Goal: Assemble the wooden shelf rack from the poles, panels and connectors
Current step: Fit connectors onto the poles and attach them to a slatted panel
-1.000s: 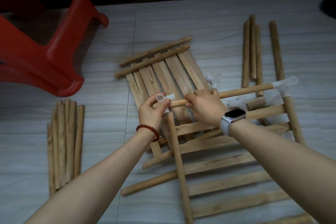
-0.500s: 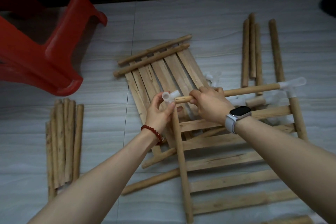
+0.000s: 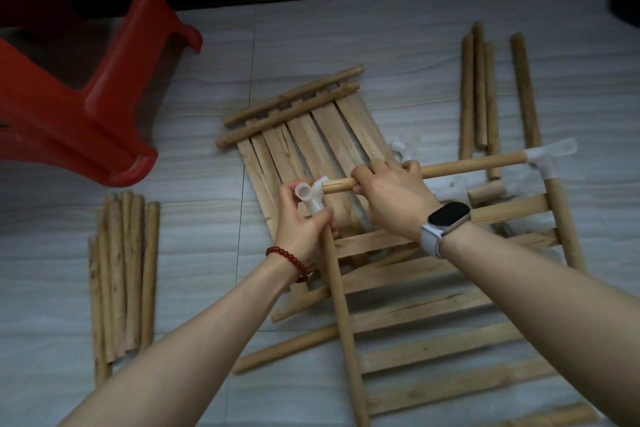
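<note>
Poles come first on the far left: a bundle of rough wooden poles [image 3: 121, 274] lies side by side on the pale grey tiled floor [image 3: 381, 42], with a red plastic stool [image 3: 104, 107] tipped beyond it. Further right, near the middle, a slatted wooden panel [image 3: 311, 135] lies flat, two round rails across its far end.

The person's left hand [image 3: 301, 218], a red bead bracelet [image 3: 289, 262] at its wrist, has its fingers curled round the top of a long upright-running wooden pole [image 3: 341, 319] where it enters a translucent white plastic corner connector [image 3: 311, 196]; the thumb and forefinger reach up along the connector. Just to the right, the right hand [image 3: 391, 194], with a pale-strapped smartwatch [image 3: 446, 222] on its wrist, is wrapped over a horizontal wooden crossbar pole [image 3: 474, 165], gripping it close to the end that meets the connector's side socket. I cannot tell how deep that end sits.

The crossbar runs right to a second translucent connector [image 3: 550, 156], which caps another wooden pole [image 3: 564, 225] at the right. Beneath both arms lies a second slatted wooden panel [image 3: 433, 322] whose slats run left to right. Beyond, on the right, four loose wooden poles [image 3: 479, 90] lie on the floor, and spare translucent connectors [image 3: 407, 146] sit near the first panel's corner.
</note>
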